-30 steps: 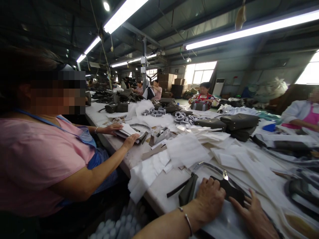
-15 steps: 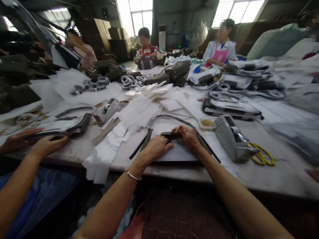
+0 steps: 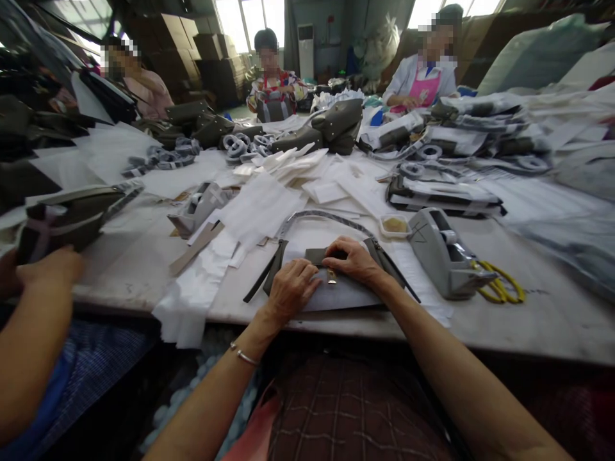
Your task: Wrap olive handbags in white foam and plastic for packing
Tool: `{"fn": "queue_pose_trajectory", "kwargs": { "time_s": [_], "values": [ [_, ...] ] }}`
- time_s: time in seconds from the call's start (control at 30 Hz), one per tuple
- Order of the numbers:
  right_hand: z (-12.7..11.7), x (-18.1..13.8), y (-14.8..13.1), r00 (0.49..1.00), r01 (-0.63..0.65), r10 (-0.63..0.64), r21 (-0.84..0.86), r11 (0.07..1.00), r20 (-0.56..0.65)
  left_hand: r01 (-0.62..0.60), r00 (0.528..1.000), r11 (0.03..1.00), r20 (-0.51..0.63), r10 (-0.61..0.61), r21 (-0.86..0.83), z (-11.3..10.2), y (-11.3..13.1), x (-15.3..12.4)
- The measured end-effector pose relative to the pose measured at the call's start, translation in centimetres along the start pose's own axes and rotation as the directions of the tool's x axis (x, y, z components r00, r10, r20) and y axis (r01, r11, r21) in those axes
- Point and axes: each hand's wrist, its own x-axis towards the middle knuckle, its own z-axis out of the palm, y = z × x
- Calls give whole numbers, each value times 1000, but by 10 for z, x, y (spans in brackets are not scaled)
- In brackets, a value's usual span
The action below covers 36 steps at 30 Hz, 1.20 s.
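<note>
A dark olive handbag lies at the table's front edge, its front covered with a white sheet. The handle, wrapped in thin grey material, arches away from me. Across the middle is a dark flap tab with a gold-coloured clasp at its lower end. My right hand has its fingers curled closed on the tab, just above the clasp. My left hand presses on the bag's left front with bent fingers, thumb near the clasp; its palm side is hidden.
Right of the bag stand a grey tape dispenser, yellow-handled scissors and a small tub. White sheets and another dispenser lie to the left. A co-worker's hand holds another bag. More people sit across the table.
The tab now lies down over the white sheet with its clasp showing; before, it was raised under my fingers. The co-worker at left has lifted their bag upright. My view has shifted slightly.
</note>
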Motion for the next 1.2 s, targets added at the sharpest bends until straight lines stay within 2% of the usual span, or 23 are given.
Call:
{"fn": "queue_pose_trajectory", "kwargs": {
  "time_s": [0.1,0.27,0.33,0.53,0.73,1.0,1.2],
  "values": [
    [0,-1,0,999,20,-18,-62,998,37,-51,999,999,-1,51,-18,-3,2,0],
    [1,0,3,998,25,-21,-64,998,53,-220,957,961,154,246,-170,-8,3,1],
    [2,0,5,999,18,-15,-58,998,50,-243,939,950,199,281,-196,-9,5,0],
    [2,0,9,998,-12,14,-48,999,54,-111,953,979,261,153,-168,-16,21,-7],
    [2,2,8,998,-15,18,-43,999,54,-44,933,992,350,82,-116,-16,29,-5],
    [6,7,12,998,-62,62,-67,996,8,-72,924,997,375,80,-35,-6,30,12],
    [6,4,7,996,-79,82,-103,992,24,-168,925,986,345,161,-13,-7,31,-9]
  ]
}}
